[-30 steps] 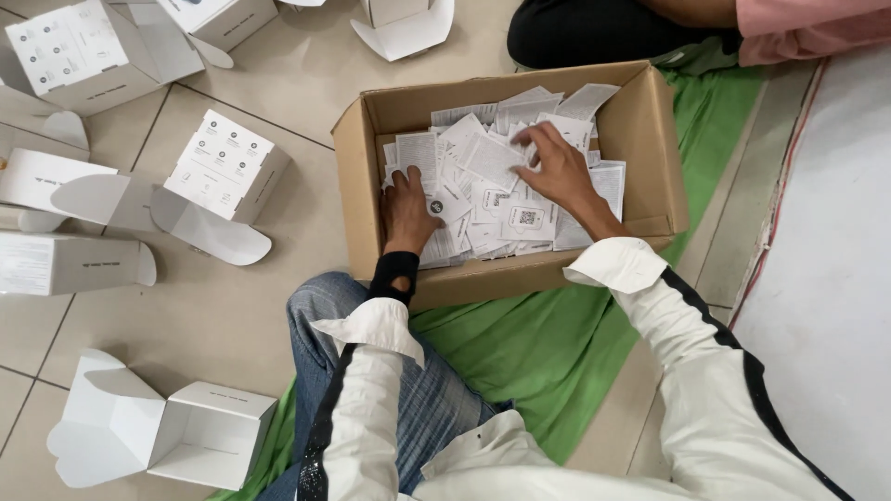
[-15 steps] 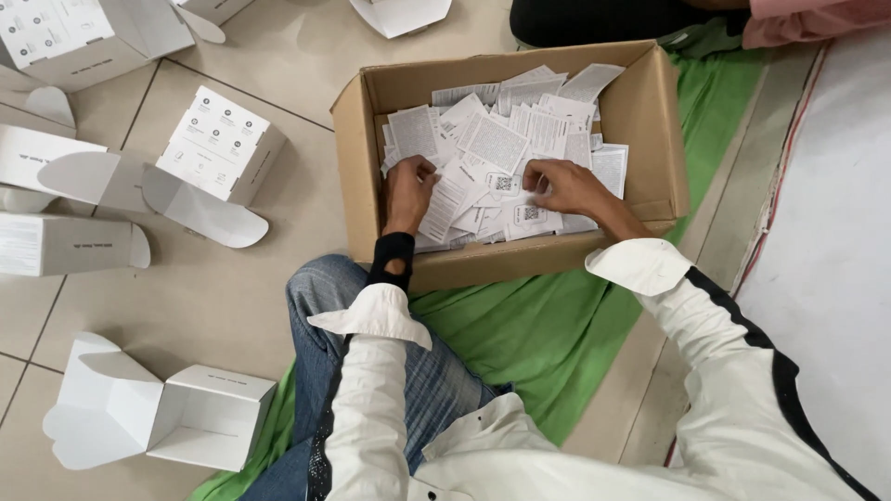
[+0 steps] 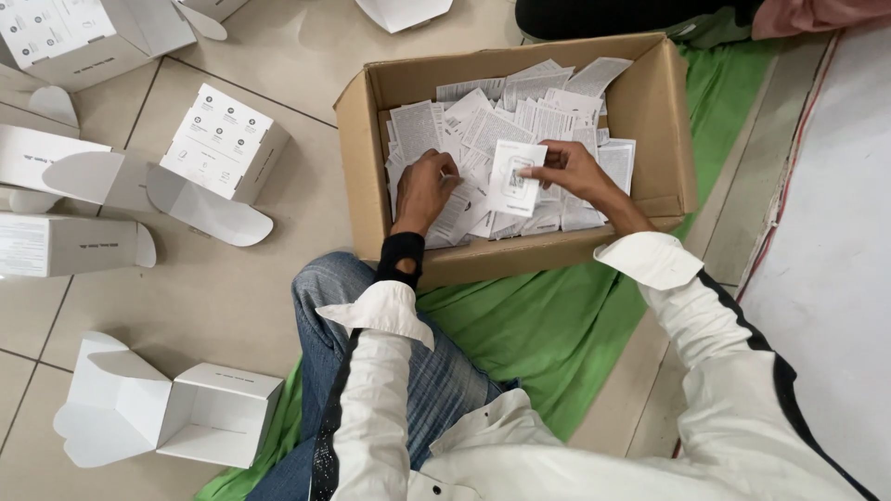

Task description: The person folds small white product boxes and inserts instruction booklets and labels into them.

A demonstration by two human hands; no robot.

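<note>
Head view, looking straight down at a tiled floor (image 3: 232, 278). At the far left lie several white cartons: a closed one (image 3: 65, 243) on its side near the edge, another (image 3: 65, 37) at the top corner, and a printed white carton (image 3: 221, 141) with its rounded flap open, a little further in. At the lower left an open white carton (image 3: 215, 413) stands empty, its flaps spread flat on the tiles.

Moving right, a blue-jeaned knee (image 3: 334, 297) reaches up to the near wall of a brown cardboard box (image 3: 357, 158), which sits partly on a green cloth (image 3: 548, 325). The box is filled with a loose heap of folded white leaflets (image 3: 492, 121).

The left hand (image 3: 425, 188) is inside the box at its left part, fingers curled down into the heap and closing on leaflets there; how many it grips cannot be told. Just to its right, a single folded leaflet (image 3: 515, 178) stands lifted above the heap, pinched at its right edge between thumb and fingers of the right hand (image 3: 577, 172), which is also inside the box. Both arms wear white sleeves with black stripes.

At the top right, another person's dark and pink clothing (image 3: 650, 14) shows beyond the box. To the far right lies a pale mat (image 3: 835, 278).
</note>
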